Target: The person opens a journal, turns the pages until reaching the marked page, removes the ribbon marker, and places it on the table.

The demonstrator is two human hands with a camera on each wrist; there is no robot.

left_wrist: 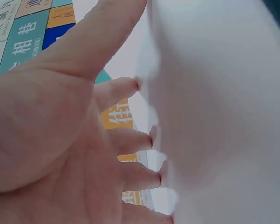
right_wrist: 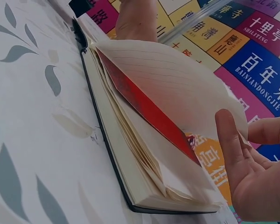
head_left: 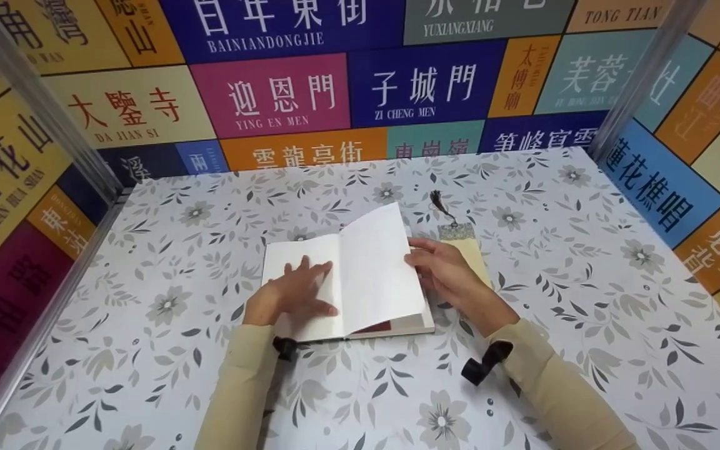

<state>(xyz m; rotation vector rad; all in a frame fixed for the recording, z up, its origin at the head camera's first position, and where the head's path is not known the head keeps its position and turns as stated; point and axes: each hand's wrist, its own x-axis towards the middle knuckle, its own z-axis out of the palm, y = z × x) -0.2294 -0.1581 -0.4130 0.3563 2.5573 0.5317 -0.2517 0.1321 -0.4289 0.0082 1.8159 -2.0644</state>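
An open notebook [head_left: 280, 257] with a dark cover lies on the table in the head view. My left hand [head_left: 296, 289] rests on its left page with the fingers spread. In the left wrist view, the fingertips of that hand [left_wrist: 60, 135] meet the white paper. A raised leaf [head_left: 375, 269] stands up from the right half, its outer edge pinched between thumb and fingers of my right hand [head_left: 450, 269]. Faint ruled lines show on this leaf in the right wrist view. Beneath it, a flat red piece [right_wrist: 147, 105] lies on the pages, partly hidden by the leaf.
A pale yellow bookmark-like strip [head_left: 472, 253] with a speckled end and dark tassel [head_left: 438, 203] lies right of the notebook, partly behind my right hand. The table's floral cloth [head_left: 166, 306] spreads all around. Panels with colourful lettering [head_left: 279, 94] wall the back and sides.
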